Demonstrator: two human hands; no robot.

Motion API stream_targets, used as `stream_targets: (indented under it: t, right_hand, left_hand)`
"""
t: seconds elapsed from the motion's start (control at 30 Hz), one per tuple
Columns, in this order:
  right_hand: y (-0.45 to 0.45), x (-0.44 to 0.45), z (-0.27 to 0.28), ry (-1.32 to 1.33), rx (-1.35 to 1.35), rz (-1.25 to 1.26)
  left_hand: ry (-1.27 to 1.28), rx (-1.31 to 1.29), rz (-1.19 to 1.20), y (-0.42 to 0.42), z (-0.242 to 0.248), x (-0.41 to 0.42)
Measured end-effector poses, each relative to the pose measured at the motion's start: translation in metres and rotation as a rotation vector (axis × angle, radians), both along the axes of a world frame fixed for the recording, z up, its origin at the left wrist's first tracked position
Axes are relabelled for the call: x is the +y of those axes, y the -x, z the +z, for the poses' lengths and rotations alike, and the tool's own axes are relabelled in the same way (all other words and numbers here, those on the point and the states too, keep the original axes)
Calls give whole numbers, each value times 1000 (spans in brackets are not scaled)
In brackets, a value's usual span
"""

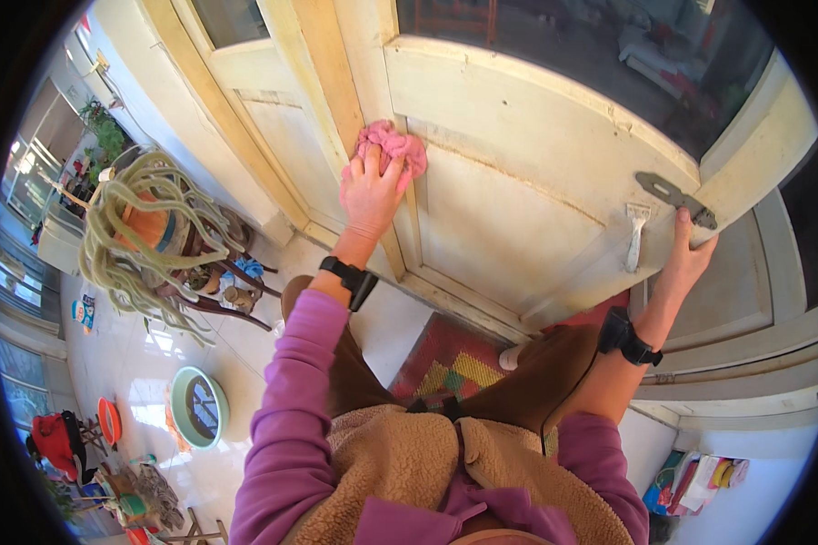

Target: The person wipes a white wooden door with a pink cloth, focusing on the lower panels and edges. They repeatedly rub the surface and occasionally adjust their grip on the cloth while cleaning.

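Observation:
My left hand (373,187) presses a crumpled pink cloth (409,153) against the hinge-side stile of a cream painted wooden door (504,204), close to the door frame. At the door's opposite edge, my right hand (692,255) grips the edge, its thumb just below a metal hasp (675,197). A pale pull handle (634,235) is fixed to the door left of that hand. Brownish dirt lines the panel moulding. Glass fills the upper part of the door.
A patterned mat (443,354) lies under the door's lower edge. To the left stand a trailing cactus (109,238) on a dark wooden stand and a green basin of water (221,409) on the tiled floor. A red basin (109,421) is farther left. Folded textiles (695,480) sit at lower right.

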State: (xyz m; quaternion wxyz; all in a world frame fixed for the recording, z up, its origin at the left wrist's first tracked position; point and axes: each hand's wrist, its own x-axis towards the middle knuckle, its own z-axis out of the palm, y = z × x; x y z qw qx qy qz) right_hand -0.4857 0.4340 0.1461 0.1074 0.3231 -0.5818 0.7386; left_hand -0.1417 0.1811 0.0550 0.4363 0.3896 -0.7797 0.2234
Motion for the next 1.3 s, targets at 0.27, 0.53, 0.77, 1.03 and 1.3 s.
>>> stream_targets:
  t: [0.27, 0.53, 0.77, 1.03, 1.3]
  right_hand:
    - [0, -2, -3, -49, 71, -114]
    - [9, -1, -12, -164, 58, -460]
    - [15, -6, -16, 69, 128, -386]
    - [13, -14, -17, 132, 148, -356]
    - [4, -16, -17, 96, 51, -443]
  left_hand:
    - [181, 419, -89, -17, 55, -11]
    - [453, -132, 134, -20, -39, -47]
    - [118, -345, 27, -30, -169, -26]
    - [-329, -794, -171, -37, -326, -15]
    - [-1224, -541, -110, -39, -256, 22]
